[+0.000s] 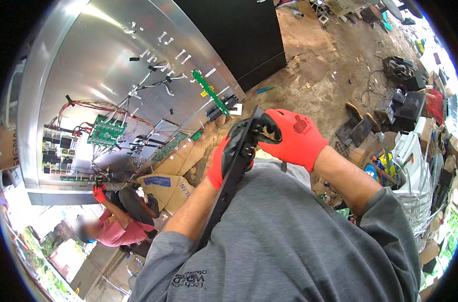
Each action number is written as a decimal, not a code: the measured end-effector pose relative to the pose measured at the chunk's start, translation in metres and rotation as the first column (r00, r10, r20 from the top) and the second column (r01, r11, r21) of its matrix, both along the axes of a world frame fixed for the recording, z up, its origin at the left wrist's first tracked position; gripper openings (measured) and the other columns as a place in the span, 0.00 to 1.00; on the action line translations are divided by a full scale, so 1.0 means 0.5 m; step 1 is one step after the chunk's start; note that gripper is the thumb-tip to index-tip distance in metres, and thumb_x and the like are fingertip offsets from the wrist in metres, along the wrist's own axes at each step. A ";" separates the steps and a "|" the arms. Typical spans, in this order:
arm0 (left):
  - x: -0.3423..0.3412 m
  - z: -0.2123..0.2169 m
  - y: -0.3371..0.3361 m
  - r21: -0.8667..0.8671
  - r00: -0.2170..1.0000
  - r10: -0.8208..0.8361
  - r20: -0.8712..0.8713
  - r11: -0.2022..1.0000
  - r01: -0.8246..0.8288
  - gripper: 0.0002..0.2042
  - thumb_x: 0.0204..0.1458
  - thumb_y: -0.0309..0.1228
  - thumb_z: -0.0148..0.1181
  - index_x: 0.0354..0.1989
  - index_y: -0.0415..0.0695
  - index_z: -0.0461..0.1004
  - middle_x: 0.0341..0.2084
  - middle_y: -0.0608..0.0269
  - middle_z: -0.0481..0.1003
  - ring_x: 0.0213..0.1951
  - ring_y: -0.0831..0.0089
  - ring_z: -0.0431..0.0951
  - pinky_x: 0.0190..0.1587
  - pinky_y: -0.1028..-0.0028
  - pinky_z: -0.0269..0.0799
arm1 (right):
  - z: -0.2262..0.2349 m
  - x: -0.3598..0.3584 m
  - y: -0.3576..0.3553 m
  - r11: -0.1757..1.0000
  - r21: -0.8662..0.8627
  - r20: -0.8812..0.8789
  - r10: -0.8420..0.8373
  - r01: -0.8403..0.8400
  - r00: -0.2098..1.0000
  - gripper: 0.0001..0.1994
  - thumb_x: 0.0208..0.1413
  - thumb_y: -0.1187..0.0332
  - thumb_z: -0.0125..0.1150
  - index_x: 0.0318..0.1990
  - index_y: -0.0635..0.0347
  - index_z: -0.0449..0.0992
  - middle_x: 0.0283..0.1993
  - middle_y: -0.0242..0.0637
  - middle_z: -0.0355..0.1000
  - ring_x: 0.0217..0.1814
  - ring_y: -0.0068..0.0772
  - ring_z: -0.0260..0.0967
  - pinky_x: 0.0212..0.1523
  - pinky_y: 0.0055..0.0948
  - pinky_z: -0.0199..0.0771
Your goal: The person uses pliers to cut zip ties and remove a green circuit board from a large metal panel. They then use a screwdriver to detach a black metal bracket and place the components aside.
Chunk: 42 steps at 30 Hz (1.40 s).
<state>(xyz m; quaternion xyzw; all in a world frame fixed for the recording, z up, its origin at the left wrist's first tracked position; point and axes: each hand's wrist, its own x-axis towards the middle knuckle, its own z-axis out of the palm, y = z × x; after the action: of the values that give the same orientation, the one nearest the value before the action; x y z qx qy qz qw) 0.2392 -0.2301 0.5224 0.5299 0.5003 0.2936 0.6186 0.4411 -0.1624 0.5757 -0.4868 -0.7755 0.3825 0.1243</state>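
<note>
My left hand [220, 163], in a red glove with a black palm, is wrapped around a long, narrow black bar [226, 196]. The bar stands slanted against the front of my grey shirt, its far end up between both hands. My right hand [295, 135], gloved the same way, has its fingers curled and pressed at small black parts on the bar's side near that end. Its fingertips partly hide what they grip. To the left stands a large metal back panel [93, 65] with a green circuit board [106, 132], cables and a long green strip board [209, 91].
A co-worker in a pink shirt [123, 227] crouches at the panel's lower edge, one red-gloved hand [99, 192] on it. Flattened cardboard [166, 187], a blue-handled tool [268, 89] and boots [357, 126] lie on the floor. Scrap electronics [408, 108] pile up at the right.
</note>
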 end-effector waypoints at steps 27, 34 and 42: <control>0.013 0.002 0.029 0.072 0.998 0.034 0.049 0.997 -0.037 0.20 0.61 0.37 0.44 0.59 0.43 0.64 0.34 0.69 0.71 0.26 0.87 0.65 0.28 0.84 0.63 | -0.015 -0.011 -0.038 0.980 -0.111 -0.189 -0.186 0.167 0.964 0.23 0.44 0.64 0.67 0.50 0.58 0.71 0.44 0.42 0.71 0.47 0.45 0.71 0.45 0.37 0.73; 0.007 -0.013 0.044 0.385 0.998 0.049 -0.049 0.923 -0.026 0.21 0.58 0.35 0.46 0.60 0.43 0.63 0.32 0.67 0.70 0.26 0.84 0.66 0.28 0.83 0.63 | -0.014 -0.031 -0.039 0.965 -0.113 -0.204 -0.257 0.238 0.945 0.22 0.42 0.66 0.69 0.47 0.58 0.73 0.43 0.42 0.70 0.44 0.44 0.71 0.44 0.36 0.73; 0.021 0.039 0.031 -0.449 0.907 0.293 0.304 0.883 -0.135 0.24 0.63 0.51 0.39 0.58 0.46 0.63 0.19 0.71 0.65 0.15 0.84 0.61 0.17 0.81 0.56 | -0.022 -0.041 -0.050 0.924 -0.242 -0.348 -0.367 0.296 0.863 0.20 0.39 0.75 0.67 0.44 0.64 0.74 0.42 0.38 0.70 0.42 0.30 0.73 0.40 0.26 0.74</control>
<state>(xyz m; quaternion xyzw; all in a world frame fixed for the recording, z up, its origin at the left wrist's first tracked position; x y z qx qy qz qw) 0.2496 -0.2146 0.5421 0.2621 0.4847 0.3398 0.7622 0.4207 -0.1875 0.5648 -0.5374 -0.6020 0.5121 0.2943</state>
